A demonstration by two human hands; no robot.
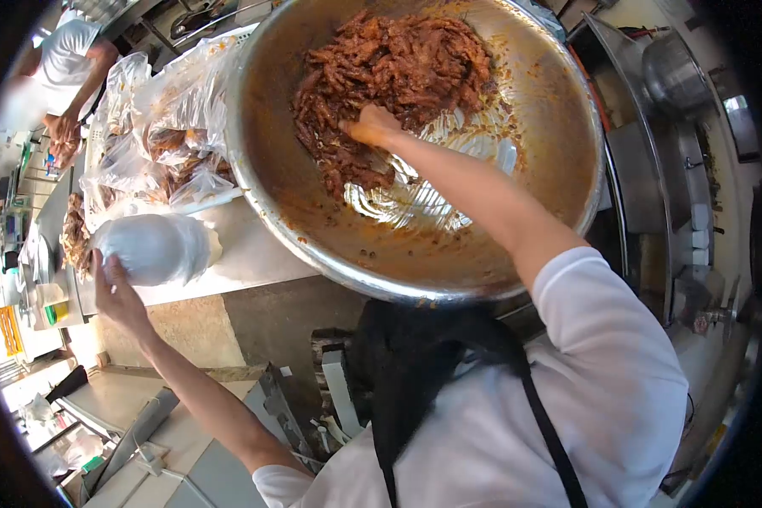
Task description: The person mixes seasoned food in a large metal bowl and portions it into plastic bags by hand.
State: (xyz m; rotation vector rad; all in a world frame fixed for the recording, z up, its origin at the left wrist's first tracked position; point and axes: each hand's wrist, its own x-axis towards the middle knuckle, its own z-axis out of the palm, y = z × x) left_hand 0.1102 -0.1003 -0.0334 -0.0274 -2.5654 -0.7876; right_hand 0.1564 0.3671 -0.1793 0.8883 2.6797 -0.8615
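A wide metal bowl (258,182) holds a heap of reddish-brown, sauce-coated pieces (398,63) on its far side. My right hand (372,127) reaches into the near edge of that heap, its fingertips partly hidden among the pieces; what they grip, if anything, cannot be made out. Greasy streaks mark the bowl's bottom beside it. At the left, my left hand (117,288) is against the side of a round bundle in clear plastic (154,249), fingers apart. The bundle sits on the pale table (258,245).
Behind the bundle, a white crate (216,201) holds plastic bags with brown pieces. A co-worker (68,63) is at the upper left, hands together. Metal sinks and a pot (676,74) line the right side. A pale cabinet (203,449) stands at the lower left.
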